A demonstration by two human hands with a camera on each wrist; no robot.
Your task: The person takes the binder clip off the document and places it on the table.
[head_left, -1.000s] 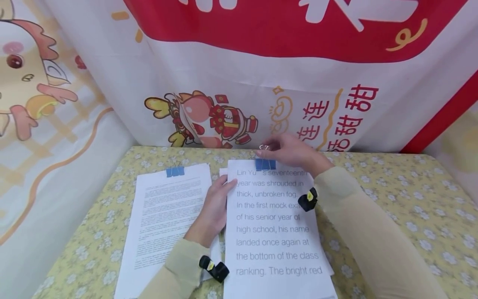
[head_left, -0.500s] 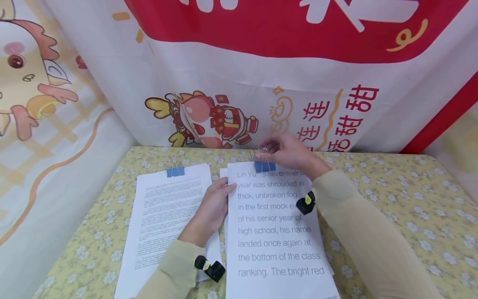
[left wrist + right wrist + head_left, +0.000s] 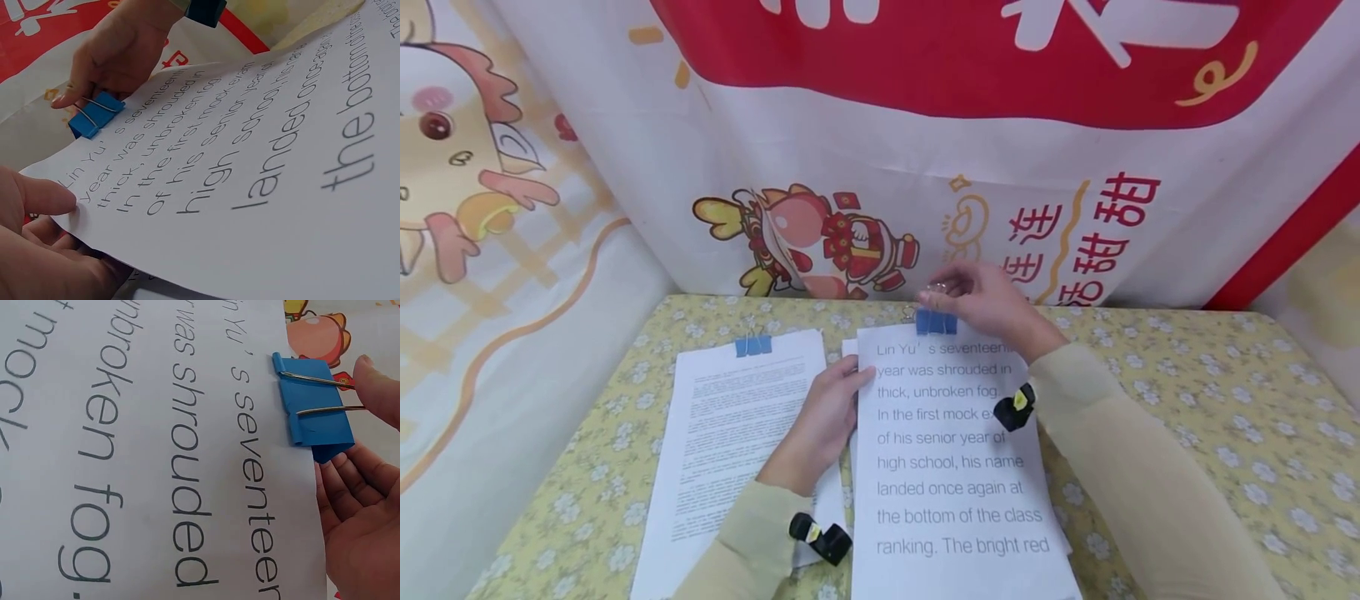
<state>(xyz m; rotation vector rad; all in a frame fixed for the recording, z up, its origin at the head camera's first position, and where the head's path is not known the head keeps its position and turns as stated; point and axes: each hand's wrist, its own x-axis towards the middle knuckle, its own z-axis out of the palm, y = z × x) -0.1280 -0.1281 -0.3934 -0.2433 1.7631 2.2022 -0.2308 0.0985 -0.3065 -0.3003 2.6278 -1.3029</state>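
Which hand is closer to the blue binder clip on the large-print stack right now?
Right. The right hand pinches the wire handles of the blue binder clip at the stack's top edge. The left hand holds the large-print stack at its left edge, apart from the clip.

We see bright, even light with only faint shadows and no glare. The head view bows at its edges. In our wrist views, the nearest print blurs slightly.
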